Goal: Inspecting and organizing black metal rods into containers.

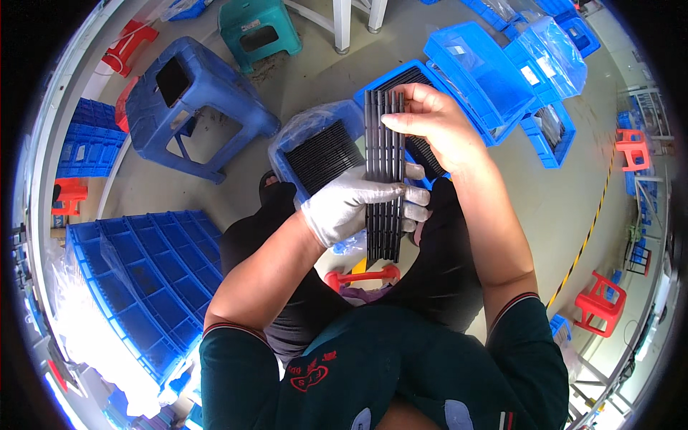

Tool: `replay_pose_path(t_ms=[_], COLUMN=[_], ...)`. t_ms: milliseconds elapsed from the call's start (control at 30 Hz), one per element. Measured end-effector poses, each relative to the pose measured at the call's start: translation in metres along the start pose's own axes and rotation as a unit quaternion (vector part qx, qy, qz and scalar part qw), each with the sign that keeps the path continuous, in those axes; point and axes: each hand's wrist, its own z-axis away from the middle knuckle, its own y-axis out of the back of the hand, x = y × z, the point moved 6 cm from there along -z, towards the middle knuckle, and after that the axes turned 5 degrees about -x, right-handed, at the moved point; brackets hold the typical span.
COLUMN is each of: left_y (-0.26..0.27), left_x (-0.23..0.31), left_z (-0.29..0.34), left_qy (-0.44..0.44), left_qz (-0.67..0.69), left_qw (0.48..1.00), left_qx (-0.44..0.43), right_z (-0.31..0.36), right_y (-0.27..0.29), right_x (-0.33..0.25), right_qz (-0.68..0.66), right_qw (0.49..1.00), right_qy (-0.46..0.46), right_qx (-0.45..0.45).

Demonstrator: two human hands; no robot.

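Black strip stack (383, 154) is clamped in the gloved left hand (345, 206) over the gap between the knees (450, 215), its far end pinched by the bare right hand (438, 125); pressure should be spread evenly and edges aligned so no strip is bowed or dropped.

Gloved L hand's (347, 206) fingers part-hidden behind blk strips (383, 147); strips + R hand (437, 129) block pt of far blue crate (373, 84). Red plastic item (369, 275) btwn knees mostly hidden, can't ID. Far white legs (342, 25) cut off at top.
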Motion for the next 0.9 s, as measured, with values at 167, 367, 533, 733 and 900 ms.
replay_pose_path(t_ms=[167, 367, 533, 733, 900], left_y=[0.005, 0.01, 0.014, 0.011, 0.014], left_x=[0.006, 0.026, 0.031, 0.031, 0.032], left_z=[0.001, 0.003, 0.008, 0.008, 0.01], left_qy=[-0.043, -0.13, -0.149, -0.146, -0.153], left_qz=[0.015, 0.027, 0.014, -0.005, -0.028], left_qw=[0.999, 0.99, 0.987, 0.985, 0.98], left_qx=[-0.006, 0.037, 0.052, 0.092, 0.123], right_z=[0.0, 0.024, 0.025, 0.029, 0.029], right_y=[0.015, 0.002, -0.021, -0.035, -0.041], right_x=[-0.007, -0.032, -0.035, -0.035, -0.037], right_qz=[0.048, 0.033, 0.091, 0.27, 0.328], right_qw=[0.99, 0.987, 0.972, 0.926, 0.895], right_qy=[0.076, 0.142, 0.211, 0.257, 0.287], right_qx=[0.107, 0.062, 0.04, 0.066, 0.097])
